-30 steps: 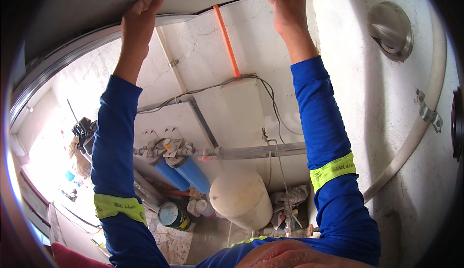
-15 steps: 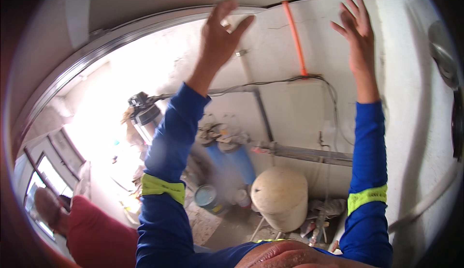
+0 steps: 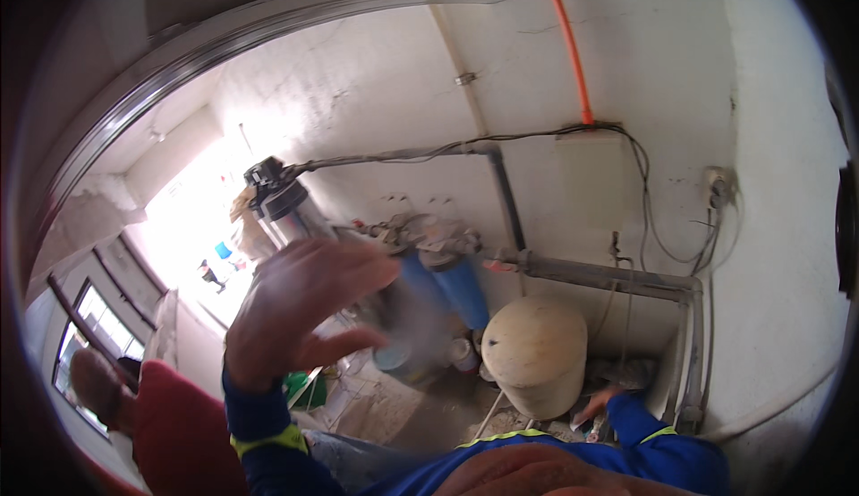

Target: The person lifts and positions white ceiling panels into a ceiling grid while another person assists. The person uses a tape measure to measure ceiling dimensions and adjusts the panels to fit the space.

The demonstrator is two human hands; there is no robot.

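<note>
My left hand (image 3: 309, 308) is raised at the left of centre, slightly blurred, with the thumb apart from the fingers and nothing between them. Behind it stand blue filter housings (image 3: 461, 290) with grey fittings on top, and a clear filter canister (image 3: 295, 214) with a black cap. My right hand (image 3: 599, 404) is low beside the cream tank (image 3: 537, 353), its elbow bent. Small in the picture, that hand has its fingers stretched out and no object showing in it. Neither hand visibly touches any of this equipment.
A grey pipe (image 3: 608, 274) runs along the wall, with black cables (image 3: 640, 160) above. An orange conduit (image 3: 571, 53) comes down to a pale panel (image 3: 592, 174). A wall socket (image 3: 718, 184) is at the right. At the lower left is a person in a red shirt (image 3: 183, 424).
Both my hands have come down from overhead. The left is now before the filters, and the right has dropped beside the tank. The view has shifted slightly.
</note>
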